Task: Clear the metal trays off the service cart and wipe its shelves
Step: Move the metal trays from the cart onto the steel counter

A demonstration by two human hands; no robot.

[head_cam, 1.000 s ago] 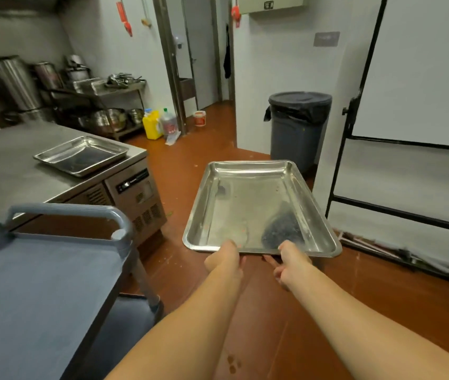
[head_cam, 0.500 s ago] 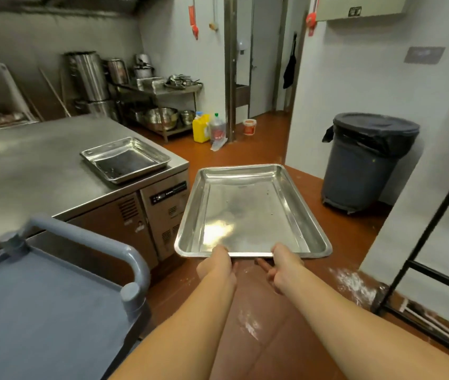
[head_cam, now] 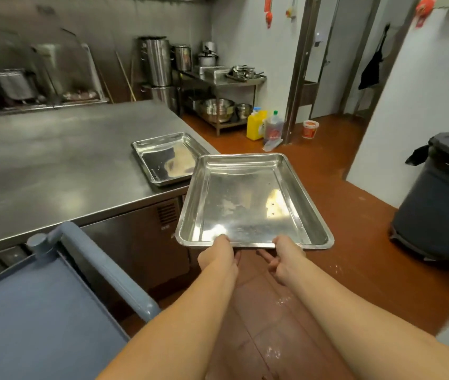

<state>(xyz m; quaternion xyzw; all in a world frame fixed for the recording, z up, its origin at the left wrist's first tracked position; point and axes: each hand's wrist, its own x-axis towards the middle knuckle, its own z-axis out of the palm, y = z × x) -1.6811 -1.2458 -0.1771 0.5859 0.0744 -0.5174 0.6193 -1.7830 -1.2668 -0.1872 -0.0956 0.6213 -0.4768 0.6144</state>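
Steel counter corner beside held tray

We hold a tray out before us over the floor, our left hand and right hand side by side on its near rim. Its far left corner hides the near right corner of a second tray, which lies on the right end of the counter. The cart stands at our lower left, nearer us than the counter. A bin sits on the floor to the right. Beyond the counter a rack bears pots and bowls, with bottles on the floor to its right.
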